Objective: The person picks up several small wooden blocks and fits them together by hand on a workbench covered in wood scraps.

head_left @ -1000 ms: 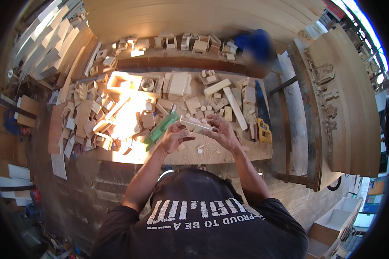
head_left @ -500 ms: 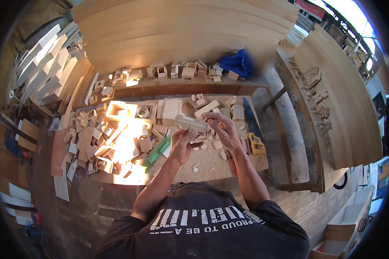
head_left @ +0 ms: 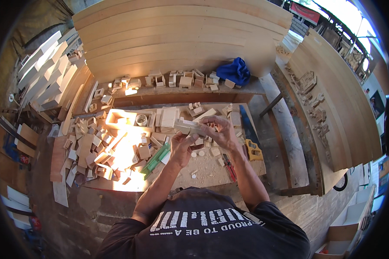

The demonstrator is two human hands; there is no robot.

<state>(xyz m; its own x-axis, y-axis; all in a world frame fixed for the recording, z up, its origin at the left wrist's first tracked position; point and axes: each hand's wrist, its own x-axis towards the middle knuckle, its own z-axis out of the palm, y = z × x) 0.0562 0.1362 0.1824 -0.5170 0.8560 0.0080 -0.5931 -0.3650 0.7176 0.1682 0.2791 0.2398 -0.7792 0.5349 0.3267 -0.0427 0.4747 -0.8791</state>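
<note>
My left hand [head_left: 181,149] is closed round the left end of a small pale wooden block assembly [head_left: 187,126], holding it over the workbench [head_left: 212,175]. At the right end of the same piece, the fingers of my right hand [head_left: 221,133] are bent and grip it. The piece is long and narrow with a raised part; its underside is partly hidden by my fingers. Just beyond it lie some flat wooden boards [head_left: 167,118]. Left of my left hand is a long green tool [head_left: 156,160], and pliers with red handles [head_left: 231,172] lie beside my right forearm.
A handsaw with a yellow handle [head_left: 254,150] rests at the bench's right side. Wood offcuts [head_left: 87,144] are heaped on the left in bright sunlight, near a glass jar [head_left: 141,120]. Behind, a shelf holds wooden pieces [head_left: 186,81] and a blue cloth [head_left: 234,71].
My right hand has come lower and closer round the wooden piece, its fingers now more bent. The whole view has shifted slightly, showing more of the red-handled pliers.
</note>
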